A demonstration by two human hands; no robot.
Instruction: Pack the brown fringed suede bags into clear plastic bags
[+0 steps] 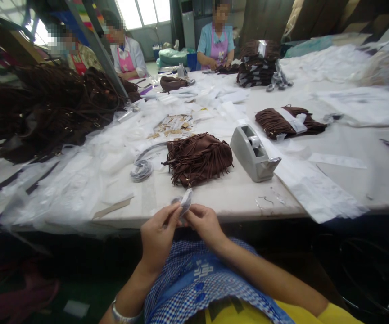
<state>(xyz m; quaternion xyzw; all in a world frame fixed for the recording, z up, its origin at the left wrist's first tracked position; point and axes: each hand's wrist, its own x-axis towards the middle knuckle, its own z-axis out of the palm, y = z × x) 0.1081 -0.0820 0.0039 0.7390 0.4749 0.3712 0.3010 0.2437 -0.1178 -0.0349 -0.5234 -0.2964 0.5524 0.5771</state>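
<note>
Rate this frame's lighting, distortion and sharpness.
Head view: windows blow out white at top; wide-angle lens bows the table edge; under the table falls into deep shadow; the pale piece pinched between left hand and right hand looks slightly soft.

Worker at desk: blue-and-white checked apron (177, 265) over lap. At apron centre, plain blue panel (194, 274) with white characters, blue buttons (199, 291) just beneath. Yellow garment (238, 312) below apron. Yellow sleeve (336, 316) right of apron, behind right hand (206, 225). Silver wristband (122, 316) left of apron, behind left hand (157, 236).
</note>
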